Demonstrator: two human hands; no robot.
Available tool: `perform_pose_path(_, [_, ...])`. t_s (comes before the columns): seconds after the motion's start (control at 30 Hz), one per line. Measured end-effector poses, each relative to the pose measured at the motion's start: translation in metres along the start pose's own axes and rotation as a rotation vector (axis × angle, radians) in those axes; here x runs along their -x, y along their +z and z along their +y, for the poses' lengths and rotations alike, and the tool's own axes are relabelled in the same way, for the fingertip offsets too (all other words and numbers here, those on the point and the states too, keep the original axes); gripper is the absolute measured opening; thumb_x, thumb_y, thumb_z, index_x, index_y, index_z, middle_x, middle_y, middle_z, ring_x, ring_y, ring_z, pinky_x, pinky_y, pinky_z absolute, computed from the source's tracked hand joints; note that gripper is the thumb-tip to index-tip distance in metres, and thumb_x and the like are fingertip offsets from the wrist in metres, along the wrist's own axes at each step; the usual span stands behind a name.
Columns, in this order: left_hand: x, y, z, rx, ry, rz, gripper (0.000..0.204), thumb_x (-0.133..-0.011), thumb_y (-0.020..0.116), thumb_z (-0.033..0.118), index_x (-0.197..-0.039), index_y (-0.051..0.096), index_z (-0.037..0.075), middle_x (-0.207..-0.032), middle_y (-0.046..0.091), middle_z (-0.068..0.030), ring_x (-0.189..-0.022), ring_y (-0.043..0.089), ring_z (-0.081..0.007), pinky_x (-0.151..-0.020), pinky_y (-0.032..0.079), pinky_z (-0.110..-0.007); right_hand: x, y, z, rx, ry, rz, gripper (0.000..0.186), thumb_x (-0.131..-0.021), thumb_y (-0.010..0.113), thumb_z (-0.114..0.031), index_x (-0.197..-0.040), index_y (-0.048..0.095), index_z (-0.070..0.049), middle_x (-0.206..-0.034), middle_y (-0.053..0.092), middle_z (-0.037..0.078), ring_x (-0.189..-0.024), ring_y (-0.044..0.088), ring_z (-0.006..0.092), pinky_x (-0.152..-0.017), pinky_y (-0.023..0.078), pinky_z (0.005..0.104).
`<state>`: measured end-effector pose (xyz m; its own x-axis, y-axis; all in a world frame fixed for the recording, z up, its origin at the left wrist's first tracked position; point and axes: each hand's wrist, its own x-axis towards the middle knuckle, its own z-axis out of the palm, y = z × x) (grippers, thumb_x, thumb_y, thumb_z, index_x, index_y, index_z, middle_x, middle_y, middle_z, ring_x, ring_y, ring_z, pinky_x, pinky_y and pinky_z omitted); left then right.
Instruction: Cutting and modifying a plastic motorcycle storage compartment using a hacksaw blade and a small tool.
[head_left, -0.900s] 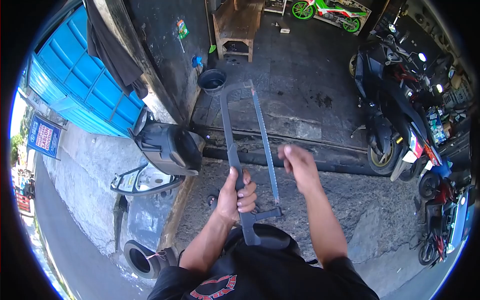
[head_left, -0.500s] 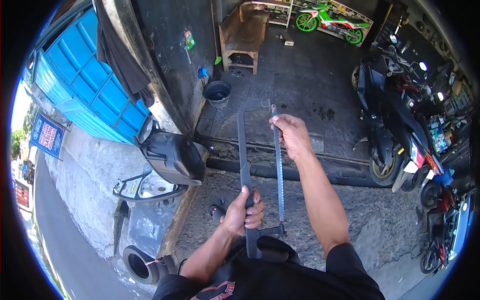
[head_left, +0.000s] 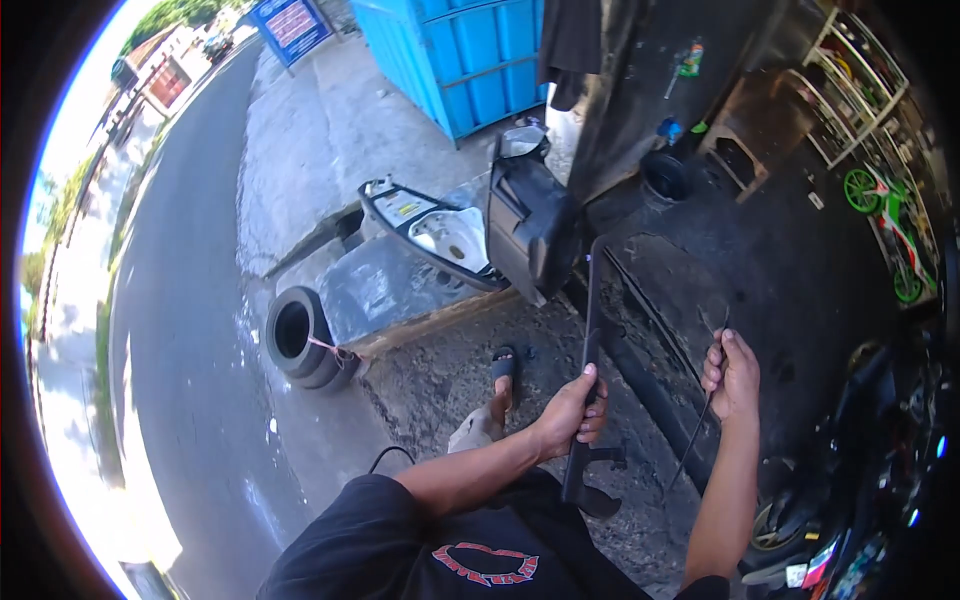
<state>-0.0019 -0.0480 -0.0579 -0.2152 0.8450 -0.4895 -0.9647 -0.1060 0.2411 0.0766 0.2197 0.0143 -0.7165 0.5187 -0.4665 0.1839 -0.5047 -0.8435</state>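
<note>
My left hand (head_left: 570, 415) is wrapped round the dark hacksaw frame (head_left: 592, 325), which stands nearly upright in front of my body. Its short lower arm (head_left: 607, 456) points right with nothing attached that I can see. To the right, my closed right hand (head_left: 735, 375) grips a thin saw blade (head_left: 690, 440) near its upper end. The blade slants down and left from the fingers, seen almost edge-on. A gap separates it from the frame.
A black scooter seat part (head_left: 535, 225) and a motorcycle body panel (head_left: 410, 232) lie on a concrete ledge (head_left: 385, 300). Tyres (head_left: 297, 335) stand left of it. Beyond are a blue metal container (head_left: 490, 70) and a black bucket (head_left: 665, 178). Motorcycles (head_left: 870, 440) fill the right side.
The view has swung left toward the road. The blade, earlier lined up between the frame's two ends, is now off to the right in my right hand, apart from the frame.
</note>
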Motion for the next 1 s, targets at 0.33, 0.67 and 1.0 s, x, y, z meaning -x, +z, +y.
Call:
perform_pose_path(0.33, [0.026,-0.259,0.063,0.249,0.588,0.955,0.053,-0.109,0.041,0.054,-0.108,0.061,0.005,-0.083,0.057,-0.0053,-0.066,0.061,-0.0187,-0.061,0.061,-0.039,0.034,-0.136,0.33,1.359,0.545,0.045,0.022,-0.1,0.065,-0.023,-0.098,0.065,-0.002,-0.068,0.06,0.007,-0.046,0.055,0.0204,-0.041,0.041,0.0379])
perform_pose_path(0.67, [-0.013,-0.584,0.164,0.385,0.738,1.253,0.067,-0.104,0.042,0.065,-0.113,0.063,0.002,-0.068,0.042,0.0003,-0.054,0.047,-0.0149,-0.049,0.046,-0.032,0.116,-0.25,0.436,1.197,0.918,0.022,0.028,-0.102,0.062,-0.033,-0.108,0.068,-0.006,-0.078,0.062,0.004,-0.07,0.055,0.0162,-0.063,0.046,0.0381])
perform_pose_path(1.0, [-0.012,-0.769,0.294,0.004,0.709,1.482,0.056,-0.102,0.063,0.049,-0.122,0.062,-0.003,-0.077,0.058,-0.0045,-0.064,0.058,-0.0182,-0.059,0.051,-0.036,-0.022,-0.03,0.389,1.264,1.005,0.376,0.057,-0.106,0.038,-0.045,-0.075,0.064,-0.004,-0.061,0.056,0.004,-0.061,0.057,0.0209,-0.063,0.047,0.0387])
